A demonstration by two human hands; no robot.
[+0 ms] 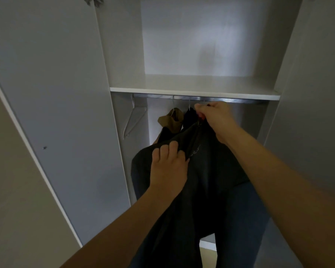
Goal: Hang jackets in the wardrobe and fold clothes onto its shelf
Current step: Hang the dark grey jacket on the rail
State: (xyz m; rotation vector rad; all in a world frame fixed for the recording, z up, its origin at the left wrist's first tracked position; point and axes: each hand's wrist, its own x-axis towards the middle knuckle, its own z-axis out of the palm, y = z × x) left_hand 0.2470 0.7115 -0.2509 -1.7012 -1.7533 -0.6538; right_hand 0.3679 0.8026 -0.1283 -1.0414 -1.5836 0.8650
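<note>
Both hands [168, 169] [215, 117] grip dark jacket [211, 171] inside wardrobe [193, 93].

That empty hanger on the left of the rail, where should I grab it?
Probably the sloping arm of the empty white hanger, reaching in from the open front. It hangs alone beside the wardrobe's left wall, apart from the tan jacket, so nothing blocks it.
</note>
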